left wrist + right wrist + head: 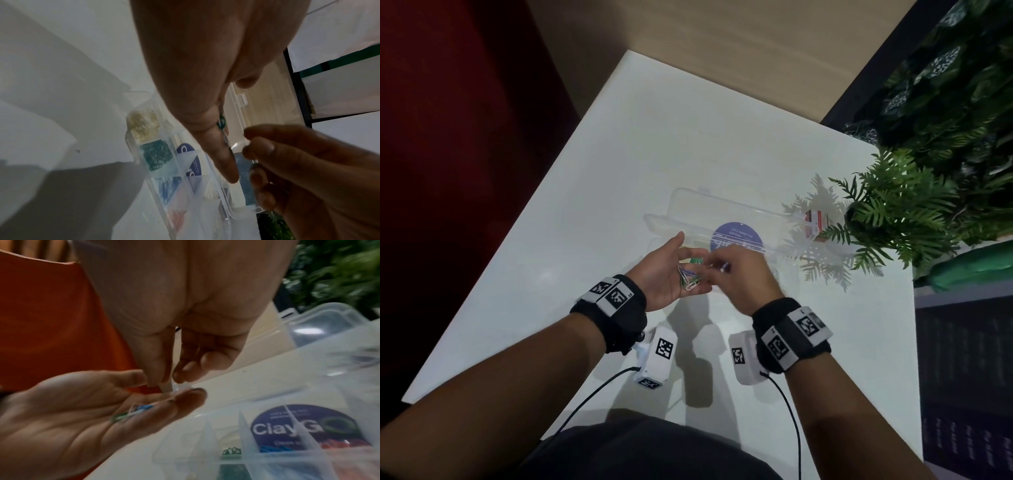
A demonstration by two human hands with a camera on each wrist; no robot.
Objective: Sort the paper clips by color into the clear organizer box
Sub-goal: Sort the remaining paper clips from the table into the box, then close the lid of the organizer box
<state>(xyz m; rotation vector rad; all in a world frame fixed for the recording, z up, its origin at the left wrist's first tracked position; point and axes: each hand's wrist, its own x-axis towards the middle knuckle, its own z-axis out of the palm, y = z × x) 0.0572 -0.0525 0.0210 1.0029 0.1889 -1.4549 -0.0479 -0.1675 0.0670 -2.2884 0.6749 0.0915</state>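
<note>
My left hand (681, 270) lies palm up over the near side of the clear organizer box (688, 198), which stands open on the white table (619, 154). Several loose paper clips (688, 279), blue, green and white, rest on its palm and straight fingers (185, 400). My right hand (722, 267) meets the left fingertips, and its thumb and forefinger (158, 363) pinch one small pale clip. The box's compartments hold sorted clips: yellow (144, 123), green (156, 154), blue (166, 186) and pink (176, 216).
A potted fern (887, 212) stands at the table's right edge, its fronds over the box's right end. A small red and white carton (813, 222) sits beside it. A round purple sticker (738, 236) shows through the box. Bare tabletop stretches left and beyond.
</note>
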